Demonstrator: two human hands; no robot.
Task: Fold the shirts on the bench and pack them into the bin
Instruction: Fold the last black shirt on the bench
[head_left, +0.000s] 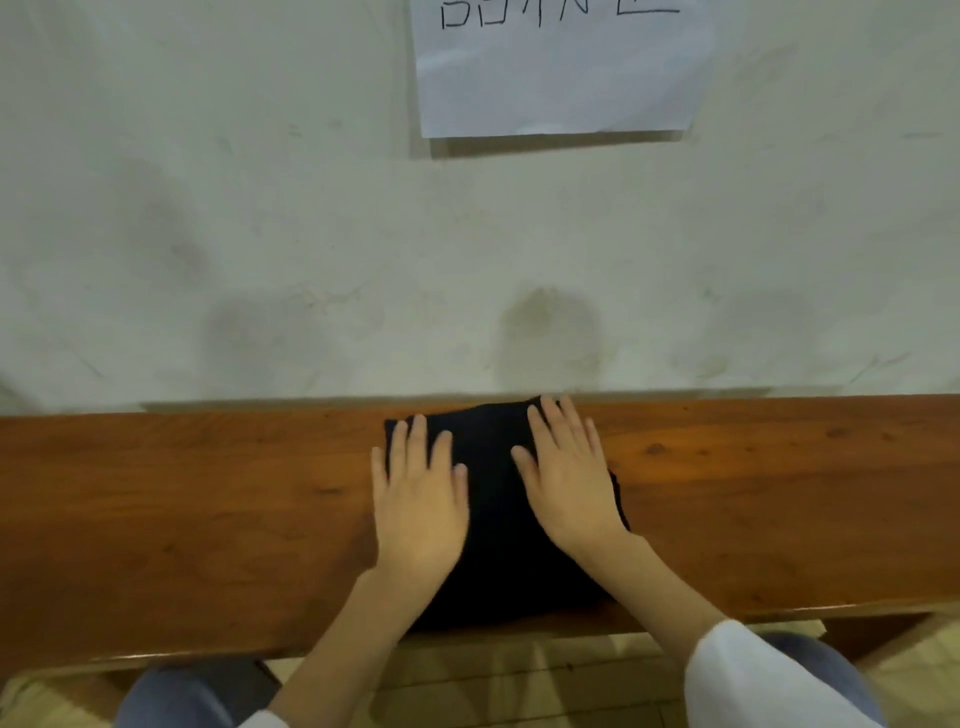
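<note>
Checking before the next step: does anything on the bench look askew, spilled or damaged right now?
Nothing stands out. The shirt lies folded on the bench, with the left hand and right hand pressed flat on it. Its near edge reaches the bench's front edge but does not hang off.

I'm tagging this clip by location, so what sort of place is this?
Probably a plain indoor room or hallway, hard to say more. A long wooden bench stands against a stained, painted wall, a handwritten paper sign hangs on that wall, and a tiled floor shows below.
</note>
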